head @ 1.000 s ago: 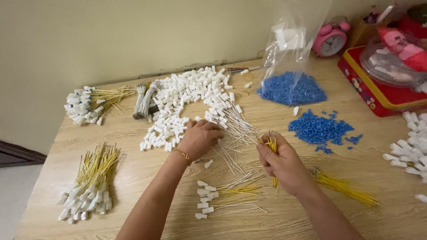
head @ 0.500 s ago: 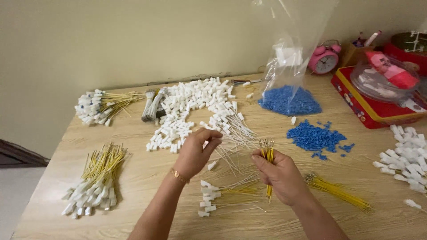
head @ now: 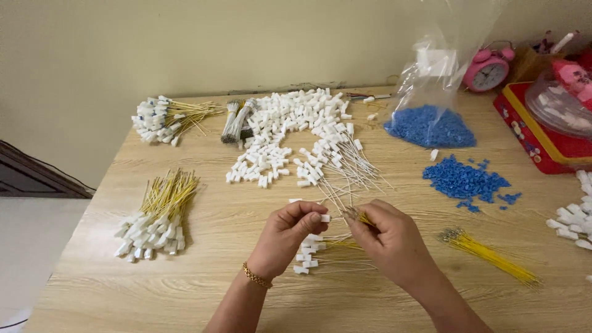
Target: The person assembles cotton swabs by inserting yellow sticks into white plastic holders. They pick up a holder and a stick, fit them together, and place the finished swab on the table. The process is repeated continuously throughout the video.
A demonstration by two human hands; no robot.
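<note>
Near the counter's (head: 203,290) front edge, we are pinching a white connector (head: 324,217) in our left hand's (head: 285,237) grip, while our right hand (head: 394,243) is pinching yellow wires (head: 364,217); we are keeping both tips steady, aligned and touching.

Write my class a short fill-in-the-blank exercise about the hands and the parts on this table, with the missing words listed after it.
1. The left hand pinches a small ____ connector at its fingertips.
2. The right hand holds a bunch of ____ wires.
3. The clear bag stands over a heap of ____ beads.
4. The clock at the back of the table is ____.

Missing words: white; yellow; blue; pink
</note>
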